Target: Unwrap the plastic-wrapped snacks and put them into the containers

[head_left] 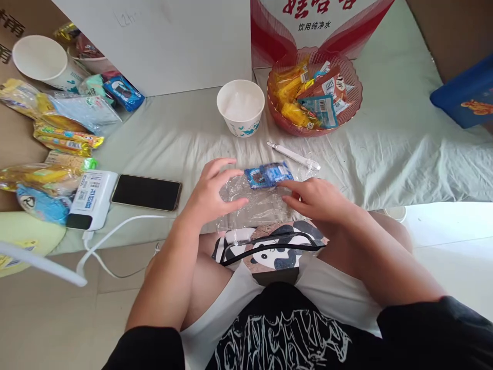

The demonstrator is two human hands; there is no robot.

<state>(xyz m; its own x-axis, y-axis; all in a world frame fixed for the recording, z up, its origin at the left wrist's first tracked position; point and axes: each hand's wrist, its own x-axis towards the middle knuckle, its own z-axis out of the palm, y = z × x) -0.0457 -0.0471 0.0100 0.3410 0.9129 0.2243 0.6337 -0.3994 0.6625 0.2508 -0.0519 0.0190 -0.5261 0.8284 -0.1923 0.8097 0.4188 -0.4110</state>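
Two small blue snack packets overlap on a clear plastic bag [250, 205] lying at the cloth's front edge. The left packet [254, 178] reaches to the fingertips of my left hand [215, 192], whose thumb and fingers are spread wide around nothing. The right packet [277, 172] is slightly blurred and lies partly over the other. At its lower right corner is the index fingertip of my right hand [314, 198]; the thumb stays apart from it, and the other fingers curl beneath. Behind the packets lies a white pen-like tool [295, 155] with a metal tip.
A paper cup [241, 115] with white contents stands behind, beside a pink ribbed bowl [275, 110] of wrapped snacks. A phone [146, 192], a white power strip [92, 198] and more snack packs [65, 139] are on the left. White and red boxes stand at the back.
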